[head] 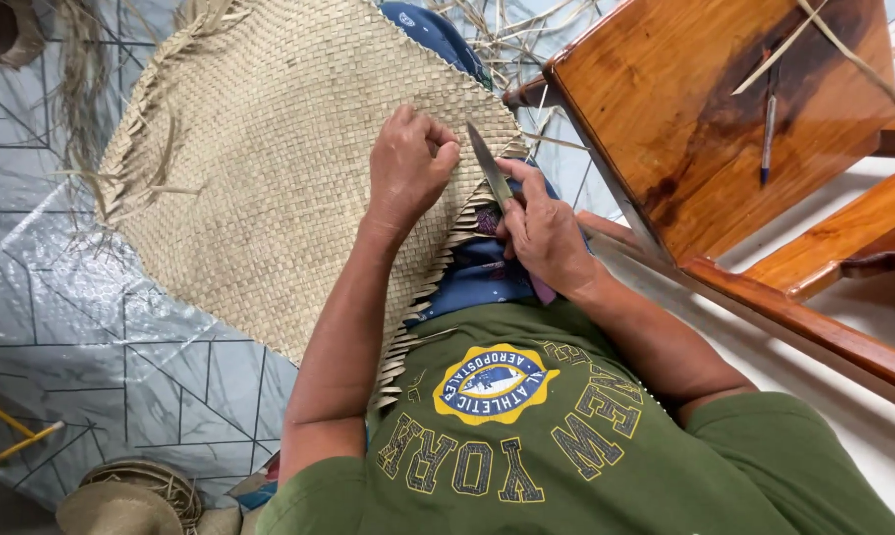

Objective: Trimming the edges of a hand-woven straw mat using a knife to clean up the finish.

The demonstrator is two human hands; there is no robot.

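I see my left hand (pixel 408 163) closed in a pinch on the woven mat (pixel 269 168) at its 3 o'clock edge; my right hand (pixel 542 233) is clenched around the knife (pixel 489 168). I'd keep the strip ends taut and cut away from the fingers.

Tan checker-woven mat (pixel 269 168), green shirt (pixel 566 456), reddish-brown wooden chair (pixel 685 109).

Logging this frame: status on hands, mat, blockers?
Left hand pinching woven mat edge. Right hand gripping knife at the fringe. Wooden chair close right.
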